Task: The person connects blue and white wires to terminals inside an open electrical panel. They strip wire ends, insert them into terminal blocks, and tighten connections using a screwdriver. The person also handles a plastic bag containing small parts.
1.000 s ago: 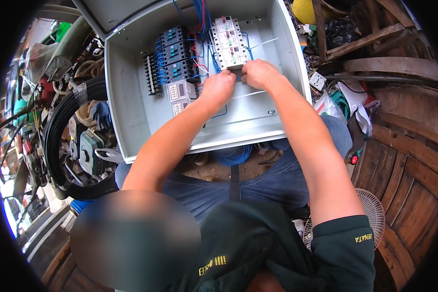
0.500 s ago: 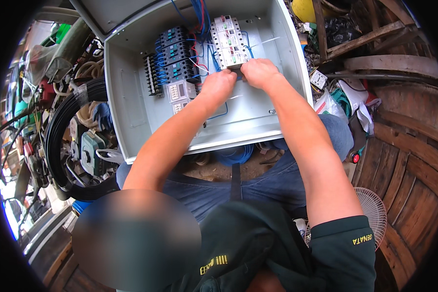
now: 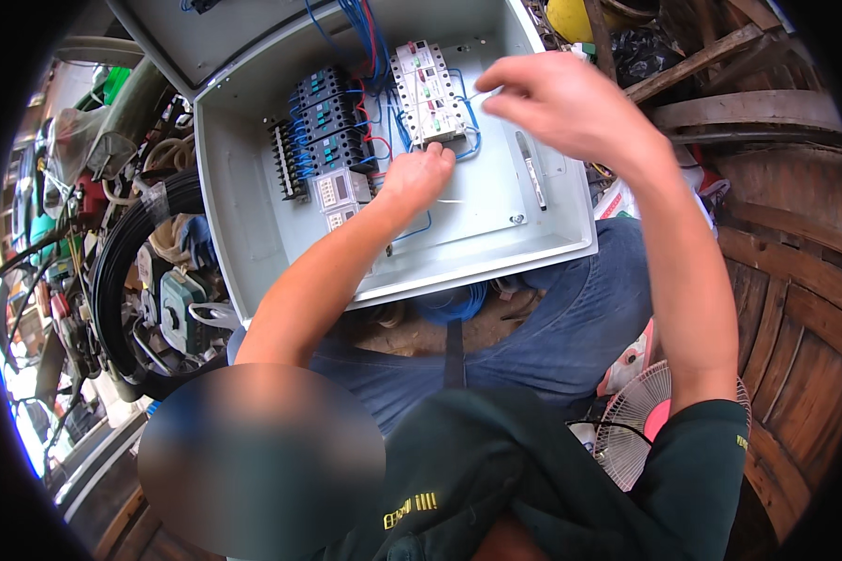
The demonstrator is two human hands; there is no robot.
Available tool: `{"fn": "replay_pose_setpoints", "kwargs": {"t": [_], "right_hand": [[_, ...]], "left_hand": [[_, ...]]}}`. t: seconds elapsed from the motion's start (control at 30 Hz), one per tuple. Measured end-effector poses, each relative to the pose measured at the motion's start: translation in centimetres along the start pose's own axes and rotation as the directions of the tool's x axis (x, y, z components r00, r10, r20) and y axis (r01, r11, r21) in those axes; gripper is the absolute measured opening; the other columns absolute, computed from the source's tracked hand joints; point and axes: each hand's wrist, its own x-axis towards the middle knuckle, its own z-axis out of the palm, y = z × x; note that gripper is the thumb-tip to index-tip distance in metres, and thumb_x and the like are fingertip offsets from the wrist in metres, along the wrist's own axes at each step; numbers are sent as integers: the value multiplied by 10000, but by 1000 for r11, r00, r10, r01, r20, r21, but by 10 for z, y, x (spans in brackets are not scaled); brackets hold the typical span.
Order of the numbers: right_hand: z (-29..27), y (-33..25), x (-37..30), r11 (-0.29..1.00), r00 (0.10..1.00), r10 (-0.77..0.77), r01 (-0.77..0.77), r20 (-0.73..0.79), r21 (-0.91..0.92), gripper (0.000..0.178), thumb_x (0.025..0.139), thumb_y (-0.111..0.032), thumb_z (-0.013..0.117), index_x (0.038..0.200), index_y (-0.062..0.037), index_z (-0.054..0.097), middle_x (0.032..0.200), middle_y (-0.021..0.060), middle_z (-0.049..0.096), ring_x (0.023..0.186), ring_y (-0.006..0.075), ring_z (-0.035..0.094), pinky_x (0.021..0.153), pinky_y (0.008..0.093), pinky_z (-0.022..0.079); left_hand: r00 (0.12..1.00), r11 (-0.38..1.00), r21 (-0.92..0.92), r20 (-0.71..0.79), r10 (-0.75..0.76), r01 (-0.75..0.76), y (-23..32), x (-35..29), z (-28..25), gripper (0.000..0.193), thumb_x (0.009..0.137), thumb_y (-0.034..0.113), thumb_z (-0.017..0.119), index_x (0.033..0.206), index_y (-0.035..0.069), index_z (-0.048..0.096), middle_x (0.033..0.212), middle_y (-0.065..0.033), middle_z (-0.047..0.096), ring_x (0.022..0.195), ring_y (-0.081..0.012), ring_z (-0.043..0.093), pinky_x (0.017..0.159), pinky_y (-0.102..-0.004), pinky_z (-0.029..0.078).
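My left hand (image 3: 419, 178) is closed at the lower end of a row of white circuit breakers (image 3: 426, 89); its fingertips are hidden against the breakers, so what they grip does not show. Raised over the right side of a grey metal enclosure (image 3: 477, 271) is my right hand (image 3: 561, 98), slightly blurred. Its thumb and bent fingers come together beside a thin pale strand near the breakers, and what they hold is too small to name. Blue wires (image 3: 472, 140) loop along the breakers' right side. Black contactors (image 3: 332, 117) with blue and red wires stand to the left.
Clear-fronted timer-like modules (image 3: 341, 190) sit below the contactors, a terminal strip (image 3: 287, 161) left of them. A pen-like tool (image 3: 531, 170) lies inside the enclosure, which rests by my knees. A black cable coil (image 3: 103, 309) lies left, a fan (image 3: 631, 421) right.
My right hand has lifted off the breakers' lower end and moved right and up. My left hand stays there. The pen-like tool has come into sight, and the enclosure appears slightly farther left.
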Motion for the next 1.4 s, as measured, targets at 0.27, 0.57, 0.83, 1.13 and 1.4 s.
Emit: {"fn": "replay_pose_setpoints", "kwargs": {"t": [0.27, 0.57, 0.83, 1.13, 1.4], "right_hand": [[-48, 65, -126, 807, 864, 416, -209, -283, 552, 197, 949, -140, 626, 1021, 31, 695, 815, 47, 683, 706, 95, 618, 667, 234, 507], [-6, 154, -263, 609, 639, 723, -409, -263, 680, 252, 978, -219, 619, 1047, 13, 689, 821, 44, 683, 694, 86, 610, 649, 225, 475], [107, 258, -354, 289, 337, 932, -474, -131, 832, 217, 953, -212, 654, 1009, -5, 685, 782, 62, 679, 612, 95, 619, 541, 231, 493], [205, 290, -398, 202, 108, 977, -754, -186, 625, 168, 813, -166, 679, 855, -12, 732, 749, 132, 709, 664, 221, 688, 634, 356, 539], [246, 256, -387, 47, 57, 998, -965, 31, 260, 355, 767, -353, 708, 874, -15, 732, 884, 235, 695, 915, 399, 677, 841, 459, 521]], "left_hand": [[986, 975, 196, 147, 80, -108, 8, 18, 12, 105, 820, 48, 571, 923, 29, 577, 868, -127, 635, 722, -284, 703, 573, -406, 567], [996, 990, -141, -78, -36, 25, -19, -39, -51, 309, 878, 56, 585, 1183, 39, 630, 1062, -145, 688, 852, -332, 690, 711, -373, 570], [900, 618, -692, 109, -422, 374, 1, -62, -98, 258, 951, 162, 635, 1110, -37, 677, 877, -69, 708, 761, -96, 649, 695, -256, 534], [824, 424, -800, 148, -546, 425, 10, -128, -102, 252, 978, 146, 609, 1137, -45, 654, 922, -91, 707, 739, -117, 634, 692, -246, 505], [762, 389, -790, 147, -631, 475, 14, -161, -89, 239, 971, 117, 607, 1130, -55, 655, 915, -104, 709, 735, -120, 641, 680, -250, 517]]}}
